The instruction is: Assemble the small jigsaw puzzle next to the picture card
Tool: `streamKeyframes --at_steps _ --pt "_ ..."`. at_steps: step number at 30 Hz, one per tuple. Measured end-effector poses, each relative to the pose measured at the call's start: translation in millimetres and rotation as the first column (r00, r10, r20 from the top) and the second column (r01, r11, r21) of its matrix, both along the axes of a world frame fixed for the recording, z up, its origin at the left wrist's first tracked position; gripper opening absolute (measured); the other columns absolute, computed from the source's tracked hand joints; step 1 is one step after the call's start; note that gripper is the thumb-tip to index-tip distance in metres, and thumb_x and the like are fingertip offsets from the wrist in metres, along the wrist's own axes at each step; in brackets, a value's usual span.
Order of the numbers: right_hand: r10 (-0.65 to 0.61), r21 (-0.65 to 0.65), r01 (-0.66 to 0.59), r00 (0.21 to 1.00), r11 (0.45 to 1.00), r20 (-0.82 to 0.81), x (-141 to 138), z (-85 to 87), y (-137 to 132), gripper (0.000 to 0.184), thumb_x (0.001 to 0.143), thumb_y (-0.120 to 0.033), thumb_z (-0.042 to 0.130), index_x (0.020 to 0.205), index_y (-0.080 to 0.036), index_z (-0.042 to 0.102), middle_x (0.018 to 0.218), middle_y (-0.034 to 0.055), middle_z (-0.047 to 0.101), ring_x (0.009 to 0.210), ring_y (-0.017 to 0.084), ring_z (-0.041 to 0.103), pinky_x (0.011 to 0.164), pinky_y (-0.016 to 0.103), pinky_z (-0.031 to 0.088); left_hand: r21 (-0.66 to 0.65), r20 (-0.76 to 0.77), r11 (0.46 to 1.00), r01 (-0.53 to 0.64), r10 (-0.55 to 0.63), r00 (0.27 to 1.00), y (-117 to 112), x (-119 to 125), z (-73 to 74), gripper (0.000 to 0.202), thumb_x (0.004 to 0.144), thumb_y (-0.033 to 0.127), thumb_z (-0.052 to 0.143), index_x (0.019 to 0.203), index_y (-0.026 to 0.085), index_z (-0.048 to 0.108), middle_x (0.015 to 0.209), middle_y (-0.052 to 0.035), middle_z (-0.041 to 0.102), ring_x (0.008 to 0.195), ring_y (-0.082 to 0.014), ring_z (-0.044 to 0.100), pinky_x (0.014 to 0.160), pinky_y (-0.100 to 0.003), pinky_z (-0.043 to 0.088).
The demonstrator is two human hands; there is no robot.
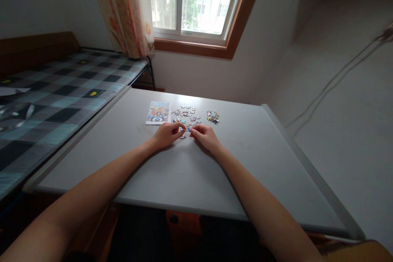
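A small blue jigsaw puzzle piece (188, 129) shows between my two hands, just above or on the table; its exact height I cannot tell. My left hand (167, 134) has thumb and forefinger pinched together at the left side of the small pieces. From the other side, my right hand (207, 136) pinches at the blue piece with its fingertips. Loose puzzle pieces (184, 111) lie spread out just beyond the hands, and a few more are partly hidden by my fingers. A picture card (158, 113) with a colourful print lies to their left.
A denser pile of puzzle pieces (213, 117) sits to the right on the grey table (184, 172). At left stands a bed with a checked cover (76, 86). Ahead are a window (196, 0) and a curtain (125, 12); a cable (331, 84) hangs along the right wall.
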State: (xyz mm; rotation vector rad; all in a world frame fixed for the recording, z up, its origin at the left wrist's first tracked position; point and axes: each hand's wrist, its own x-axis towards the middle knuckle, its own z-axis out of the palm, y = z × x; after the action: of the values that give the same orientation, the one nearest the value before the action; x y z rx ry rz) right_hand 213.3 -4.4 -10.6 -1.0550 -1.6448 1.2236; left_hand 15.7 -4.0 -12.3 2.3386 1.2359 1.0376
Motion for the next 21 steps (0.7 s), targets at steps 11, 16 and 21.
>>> streamKeyframes --at_steps 11,16,21 --pt "0.0 -0.001 0.0 1.0 1.0 -0.001 0.1 1.7 -0.5 0.032 0.074 -0.046 0.063 0.075 -0.015 0.065 0.066 0.0029 0.065 0.055 0.011 0.051 0.054 0.024 0.04 -0.016 -0.005 1.0 0.007 -0.007 1.0 -1.4 0.2 2.6 0.02 0.085 0.032 0.055 0.088 0.018 0.069 0.048 0.0069 0.044 0.046 -0.0061 0.039 0.049 -0.018 0.031" --pt "0.003 -0.001 -0.003 1.0 1.0 0.009 0.3 3.4 -1.8 0.031 0.075 -0.045 0.063 0.076 -0.015 0.065 0.066 0.0032 0.065 0.055 0.011 0.05 0.055 0.024 0.039 -0.028 -0.015 1.0 0.01 -0.01 1.0 -2.2 0.3 3.9 0.02 0.084 0.032 0.055 0.087 0.017 0.068 0.048 0.0067 0.044 0.046 -0.006 0.039 0.05 -0.018 0.031" --pt "0.001 0.004 -0.001 1.0 1.0 0.02 0.2 4.0 -1.8 0.031 0.074 -0.046 0.062 0.075 -0.015 0.064 0.066 0.0033 0.065 0.055 0.011 0.051 0.054 0.024 0.04 -0.018 -0.019 1.0 0.009 -0.01 1.0 -1.7 0.2 2.3 0.02 0.085 0.033 0.055 0.087 0.017 0.068 0.049 0.0068 0.045 0.046 -0.0058 0.039 0.05 -0.018 0.031"
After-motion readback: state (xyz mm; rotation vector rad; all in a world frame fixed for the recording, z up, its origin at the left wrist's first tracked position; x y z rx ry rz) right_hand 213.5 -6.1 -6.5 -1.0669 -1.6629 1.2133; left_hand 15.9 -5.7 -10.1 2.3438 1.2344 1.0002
